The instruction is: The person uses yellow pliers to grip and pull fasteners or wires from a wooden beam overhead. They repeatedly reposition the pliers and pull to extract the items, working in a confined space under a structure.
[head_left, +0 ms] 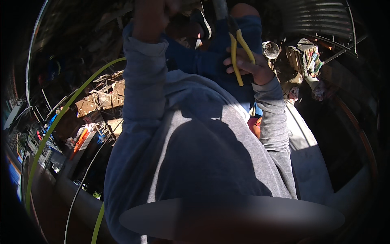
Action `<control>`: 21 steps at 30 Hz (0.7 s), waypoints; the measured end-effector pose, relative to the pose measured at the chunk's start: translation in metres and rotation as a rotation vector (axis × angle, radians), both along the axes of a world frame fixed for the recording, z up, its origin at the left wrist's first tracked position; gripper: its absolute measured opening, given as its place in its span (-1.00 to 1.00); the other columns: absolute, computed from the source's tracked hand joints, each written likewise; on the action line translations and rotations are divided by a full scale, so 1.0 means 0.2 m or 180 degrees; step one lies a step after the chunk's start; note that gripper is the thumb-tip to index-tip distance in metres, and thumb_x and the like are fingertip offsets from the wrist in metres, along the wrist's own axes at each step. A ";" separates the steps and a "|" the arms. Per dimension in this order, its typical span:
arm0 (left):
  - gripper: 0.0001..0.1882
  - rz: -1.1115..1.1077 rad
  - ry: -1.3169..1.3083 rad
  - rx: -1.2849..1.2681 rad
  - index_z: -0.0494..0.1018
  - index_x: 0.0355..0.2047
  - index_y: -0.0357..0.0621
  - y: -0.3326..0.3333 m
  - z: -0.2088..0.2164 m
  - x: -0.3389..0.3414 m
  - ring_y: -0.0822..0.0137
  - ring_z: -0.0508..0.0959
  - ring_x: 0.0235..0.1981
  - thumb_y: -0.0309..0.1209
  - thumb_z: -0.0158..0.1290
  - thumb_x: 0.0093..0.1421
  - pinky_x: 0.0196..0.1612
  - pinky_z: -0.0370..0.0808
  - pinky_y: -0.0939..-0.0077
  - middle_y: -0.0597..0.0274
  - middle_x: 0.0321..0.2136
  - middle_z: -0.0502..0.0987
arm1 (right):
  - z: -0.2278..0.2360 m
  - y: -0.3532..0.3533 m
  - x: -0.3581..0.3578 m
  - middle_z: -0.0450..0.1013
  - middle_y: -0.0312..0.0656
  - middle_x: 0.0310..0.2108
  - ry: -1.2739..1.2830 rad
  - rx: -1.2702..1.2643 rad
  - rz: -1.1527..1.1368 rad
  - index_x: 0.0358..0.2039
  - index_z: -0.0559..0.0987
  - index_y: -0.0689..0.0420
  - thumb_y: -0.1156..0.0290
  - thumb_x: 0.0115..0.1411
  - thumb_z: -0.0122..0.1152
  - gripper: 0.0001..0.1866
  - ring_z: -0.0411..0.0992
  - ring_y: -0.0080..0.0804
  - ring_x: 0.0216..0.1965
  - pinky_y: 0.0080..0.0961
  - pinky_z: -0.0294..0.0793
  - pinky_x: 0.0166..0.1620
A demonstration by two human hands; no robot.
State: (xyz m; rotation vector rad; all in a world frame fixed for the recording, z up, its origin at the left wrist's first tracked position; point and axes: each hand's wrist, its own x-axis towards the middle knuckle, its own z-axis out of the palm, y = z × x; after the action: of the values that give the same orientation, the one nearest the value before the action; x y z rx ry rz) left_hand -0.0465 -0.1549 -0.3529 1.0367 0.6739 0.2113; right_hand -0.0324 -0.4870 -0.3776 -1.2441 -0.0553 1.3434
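Pliers (234,53) in right fingers (245,64), sheeting (319,18) — rightward

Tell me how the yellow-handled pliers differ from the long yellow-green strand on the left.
The yellow-handled pliers are in the right hand; the yellow-green strand is in neither hand's grasp. The pliers have two handles spread apart, while the strand is one long, sweeping line. The pliers' handles are a deeper yellow; the strand leans green. Both are brightly coloured against dark surroundings.

Bare hands (260,71) show beyond the wrinkled, cuffed sleeves (143,89) of a grey sweatshirt (211,162), worn with dark blue legwear (189,61).
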 end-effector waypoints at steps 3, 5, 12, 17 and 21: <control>-0.79 0.0363 -0.0053 0.0802 0.46 -0.37 -0.17 -0.05 -0.07 -0.05 0.40 0.48 -0.71 -0.35 -0.01 0.42 -0.68 0.40 0.50 0.31 -0.65 0.45 | 0.00 0.00 0.01 0.59 -0.04 -0.01 0.0107 0.0063 -0.0016 0.35 0.31 0.28 0.32 0.38 0.11 -0.41 0.63 -0.29 -0.05 -0.43 0.60 0.02; -0.86 0.0606 -0.0286 0.1033 0.48 -0.31 -0.19 -0.10 -0.07 -0.02 0.40 0.56 -0.64 -0.41 0.02 0.41 -0.61 0.48 0.55 0.28 -0.58 0.51 | -0.02 -0.01 0.01 0.59 -0.03 0.00 0.0207 0.0124 -0.0038 0.36 0.30 0.29 0.33 0.39 0.09 -0.42 0.63 -0.26 -0.02 -0.41 0.61 0.04; -0.83 0.0647 -0.0417 0.1097 0.51 -0.09 -0.26 -0.14 -0.09 0.06 0.38 0.65 -0.50 -0.44 0.03 0.40 -0.45 0.58 0.60 0.18 -0.41 0.63 | -0.03 -0.01 0.04 0.57 -0.03 0.02 0.0183 0.0043 0.0058 0.36 0.30 0.29 0.33 0.41 0.05 -0.43 0.63 -0.25 -0.02 -0.39 0.62 0.04; -0.79 0.0339 -0.0441 0.0960 0.49 -0.05 -0.28 -0.12 -0.14 0.07 0.38 0.65 -0.48 -0.42 0.00 0.42 -0.41 0.60 0.58 0.16 -0.38 0.64 | 0.06 0.04 0.03 0.54 -0.01 0.08 -0.0053 -0.0243 0.0049 0.36 0.29 0.29 0.31 0.38 0.09 -0.40 0.61 -0.25 -0.01 -0.37 0.60 0.05; -0.74 0.0217 -0.0463 0.1110 0.45 0.02 -0.29 -0.10 -0.12 0.02 0.36 0.66 -0.39 -0.39 -0.04 0.45 -0.35 0.62 0.56 0.15 -0.28 0.64 | 0.16 0.25 0.02 0.50 0.03 0.14 -0.0391 0.0376 -0.0267 0.34 0.30 0.39 0.44 0.31 0.14 -0.38 0.59 -0.25 0.00 -0.36 0.55 0.11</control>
State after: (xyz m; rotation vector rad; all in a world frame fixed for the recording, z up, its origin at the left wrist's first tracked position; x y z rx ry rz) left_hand -0.0427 -0.1748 -0.3772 1.3180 0.5511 0.4716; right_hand -0.0294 -0.4378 -0.3464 -1.2146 -0.1648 1.1741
